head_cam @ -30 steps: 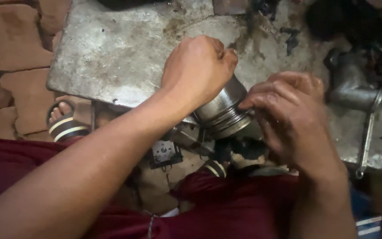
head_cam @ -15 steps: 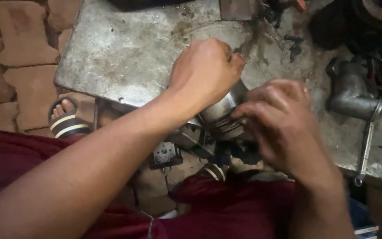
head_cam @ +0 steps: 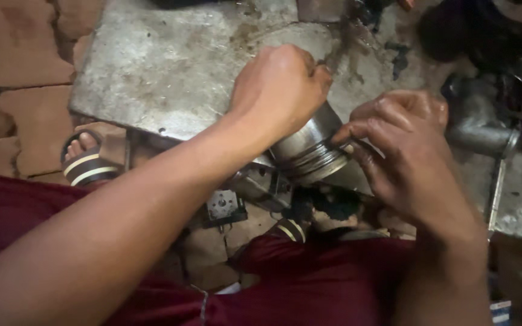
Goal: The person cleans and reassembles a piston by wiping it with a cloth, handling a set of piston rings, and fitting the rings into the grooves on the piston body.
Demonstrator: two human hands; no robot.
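A round metal piston (head_cam: 309, 151) with ring grooves lies on its side at the near edge of a worn metal table (head_cam: 152, 66). My left hand (head_cam: 279, 87) is closed over its upper end and holds it steady. My right hand (head_cam: 403, 145) sits at the grooved end, with fingertips pinching a thin ring at the piston's rim. The far end of the piston is hidden under my left hand.
A grey metal pipe fitting (head_cam: 478, 130) and a thin rod (head_cam: 495, 193) lie on the table at the right. Dark greasy parts (head_cam: 454, 30) sit at the far right. My sandalled foot (head_cam: 86, 160) rests on brick paving (head_cam: 13, 90) at left. My dark red trousers (head_cam: 309, 278) fill the foreground.
Both hands have shifted slightly right and up with the piston. My right hand's fingers have moved around the grooved end, now pinching at the rim.
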